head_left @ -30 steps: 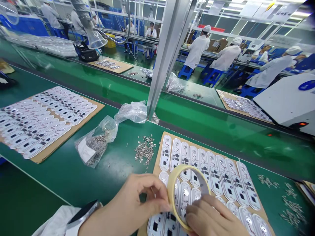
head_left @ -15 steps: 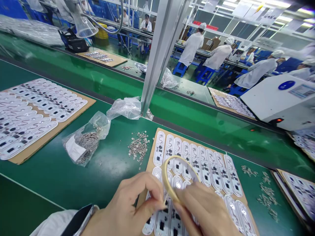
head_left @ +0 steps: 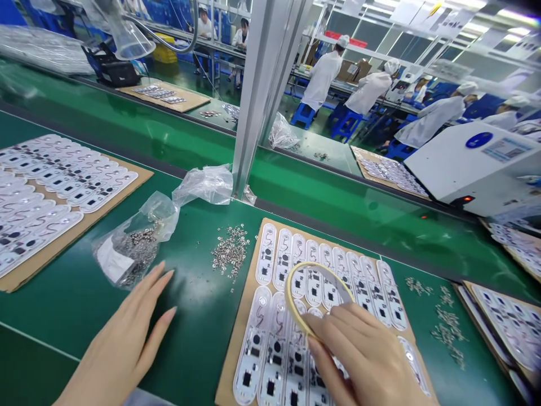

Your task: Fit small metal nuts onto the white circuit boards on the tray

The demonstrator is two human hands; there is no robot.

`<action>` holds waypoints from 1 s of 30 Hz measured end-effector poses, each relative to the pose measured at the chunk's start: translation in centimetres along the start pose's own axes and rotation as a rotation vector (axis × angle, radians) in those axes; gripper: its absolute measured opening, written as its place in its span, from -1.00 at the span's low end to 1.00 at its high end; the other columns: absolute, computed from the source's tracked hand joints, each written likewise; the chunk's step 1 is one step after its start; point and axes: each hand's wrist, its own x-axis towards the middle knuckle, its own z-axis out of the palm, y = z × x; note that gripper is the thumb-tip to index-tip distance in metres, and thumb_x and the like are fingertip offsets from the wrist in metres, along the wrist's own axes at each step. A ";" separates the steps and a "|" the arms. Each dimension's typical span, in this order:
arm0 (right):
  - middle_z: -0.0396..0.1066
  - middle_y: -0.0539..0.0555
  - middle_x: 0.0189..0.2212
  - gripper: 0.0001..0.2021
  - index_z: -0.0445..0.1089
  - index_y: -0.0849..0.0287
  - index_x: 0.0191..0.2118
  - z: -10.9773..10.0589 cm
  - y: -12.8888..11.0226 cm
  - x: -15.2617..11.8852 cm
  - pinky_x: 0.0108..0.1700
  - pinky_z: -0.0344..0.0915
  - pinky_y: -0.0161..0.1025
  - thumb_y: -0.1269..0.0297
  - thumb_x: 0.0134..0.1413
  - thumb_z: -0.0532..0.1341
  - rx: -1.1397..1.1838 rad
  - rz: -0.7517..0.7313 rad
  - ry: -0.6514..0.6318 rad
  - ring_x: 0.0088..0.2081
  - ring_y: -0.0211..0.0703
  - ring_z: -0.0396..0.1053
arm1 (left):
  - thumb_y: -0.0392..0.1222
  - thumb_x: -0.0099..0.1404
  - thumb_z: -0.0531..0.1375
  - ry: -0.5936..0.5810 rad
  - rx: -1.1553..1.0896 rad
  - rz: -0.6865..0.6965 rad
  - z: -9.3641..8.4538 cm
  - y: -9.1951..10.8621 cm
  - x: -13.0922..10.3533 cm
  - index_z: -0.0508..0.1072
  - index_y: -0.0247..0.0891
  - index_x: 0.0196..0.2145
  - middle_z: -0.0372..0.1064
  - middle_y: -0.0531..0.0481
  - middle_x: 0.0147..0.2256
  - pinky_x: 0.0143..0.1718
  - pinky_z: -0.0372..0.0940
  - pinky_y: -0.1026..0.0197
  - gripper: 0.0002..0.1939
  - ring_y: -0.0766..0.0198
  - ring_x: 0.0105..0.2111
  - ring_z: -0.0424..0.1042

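My right hand (head_left: pixel 359 344) is closed on a roll of yellowish tape (head_left: pixel 295 307), held above a cardboard sheet (head_left: pixel 232 361). Rows of white oval pieces (head_left: pixel 253 361) with black parts and thin wires lie on that sheet. Over the green table, my left hand (head_left: pixel 127 332) is spread with nothing in it, close to a clear plastic bag (head_left: pixel 143 248) of small metal parts. Between the bag and the sheet is a loose pile of small metal parts (head_left: pixel 230 251).
Another cardboard sheet (head_left: pixel 143 176) of oval pieces lies at the left. Small parts (head_left: pixel 450 327) are scattered at the right, beside stacked sheets (head_left: pixel 469 299). A metal post (head_left: pixel 257 96) rises beyond the table. People in white coats (head_left: pixel 323 76) work in the background.
My left hand has moved away from the tape to the left and opened over the table. My right hand still holds the tape roll. The view has shifted slightly.
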 end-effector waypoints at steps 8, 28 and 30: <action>0.17 -0.03 -0.60 -0.87 0.28 0.24 -0.35 0.6 -0.1 0.9 -0.49 0.03 -0.31 0.47 0.17 0.02 0.032 0.018 0.071 -0.55 -0.30 0.04 | -0.03 0.33 -0.06 -0.230 -0.142 -0.083 1.0 4.2 2.4 -0.40 -0.15 0.32 -0.21 -0.18 0.29 -0.08 0.44 0.16 -0.26 0.08 0.25 0.09; 0.30 0.07 -0.56 -0.75 0.35 0.47 -0.10 0.5 -0.7 -1.5 -0.34 -0.02 -0.16 0.54 0.11 0.06 -0.320 -0.149 0.081 -0.47 -0.18 0.09 | -0.34 0.26 0.03 -0.296 -1.030 0.123 -3.6 10.4 6.9 0.37 -0.19 -0.30 0.36 0.17 -0.39 -0.33 0.21 0.55 -0.85 0.62 -0.37 0.32; 0.29 0.07 -0.56 -0.74 0.35 0.46 -0.10 0.6 -0.8 -1.5 -0.33 -0.01 -0.17 0.56 0.07 0.08 -0.319 -0.147 0.082 -0.47 -0.18 0.09 | -0.40 0.23 0.02 -0.201 -1.022 0.149 -3.5 10.6 6.8 0.37 -0.18 -0.28 0.38 0.17 -0.36 -0.28 0.23 0.56 -0.79 0.63 -0.33 0.35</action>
